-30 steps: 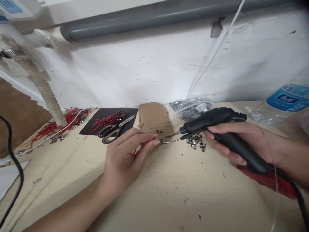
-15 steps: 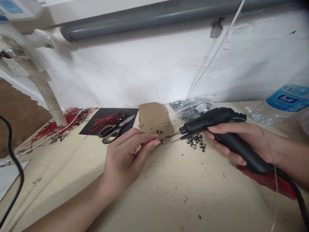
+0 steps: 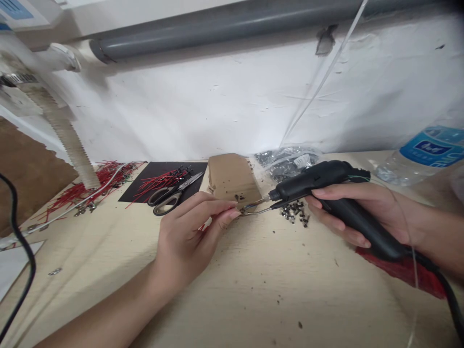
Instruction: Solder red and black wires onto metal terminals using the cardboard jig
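Note:
My right hand (image 3: 355, 212) is wrapped around a black soldering gun (image 3: 326, 193), whose tip and thin feed tube point left. Pinched between thumb and forefinger, my left hand (image 3: 195, 227) holds a thin red wire (image 3: 203, 226); only a bit of red shows below the fingers. Its far end meets the gun's tip over the front edge of a brown cardboard block (image 3: 232, 179). What small part sits at that meeting point is too small to make out. Just right of the tip lie several small black-and-metal parts (image 3: 295, 212), loose on the table.
Scissors (image 3: 170, 195) and red wires with black ends (image 3: 163, 180) lie on a black sheet (image 3: 130, 188). More red wires (image 3: 72, 193) are heaped left, by a ribbed hose (image 3: 65, 130). A bag of parts (image 3: 286, 162) and a water bottle (image 3: 424, 154) stand at the back right.

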{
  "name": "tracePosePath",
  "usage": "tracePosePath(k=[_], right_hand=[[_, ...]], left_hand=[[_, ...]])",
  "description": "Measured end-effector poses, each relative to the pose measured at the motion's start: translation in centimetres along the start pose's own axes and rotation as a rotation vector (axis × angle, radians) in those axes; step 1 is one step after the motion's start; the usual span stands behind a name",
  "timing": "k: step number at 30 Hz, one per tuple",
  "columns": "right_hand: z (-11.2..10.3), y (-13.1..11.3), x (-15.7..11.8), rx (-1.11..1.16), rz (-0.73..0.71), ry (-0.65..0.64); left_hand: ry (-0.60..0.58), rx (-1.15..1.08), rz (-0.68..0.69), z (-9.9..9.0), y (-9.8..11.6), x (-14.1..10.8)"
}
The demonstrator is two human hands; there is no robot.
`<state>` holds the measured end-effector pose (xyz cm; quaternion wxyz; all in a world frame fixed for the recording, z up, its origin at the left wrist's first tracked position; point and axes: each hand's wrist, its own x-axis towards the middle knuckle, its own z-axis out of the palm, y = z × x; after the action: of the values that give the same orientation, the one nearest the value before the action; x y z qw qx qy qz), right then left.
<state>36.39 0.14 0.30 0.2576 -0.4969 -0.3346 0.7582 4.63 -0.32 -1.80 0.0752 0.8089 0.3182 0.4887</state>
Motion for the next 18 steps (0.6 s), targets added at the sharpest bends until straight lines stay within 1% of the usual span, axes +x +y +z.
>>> tracePosePath(k=[14,18], right_hand=[[0.01,-0.08,-0.09,0.003,0.003,0.013],[0.00,0.01,-0.16,0.012,-0.005,0.005]], left_hand=[[-0.014,0.011,-0.009,-0.08,0.10,-0.11],[0.008,0.020,-0.022,-0.13,0.23,-0.16]])
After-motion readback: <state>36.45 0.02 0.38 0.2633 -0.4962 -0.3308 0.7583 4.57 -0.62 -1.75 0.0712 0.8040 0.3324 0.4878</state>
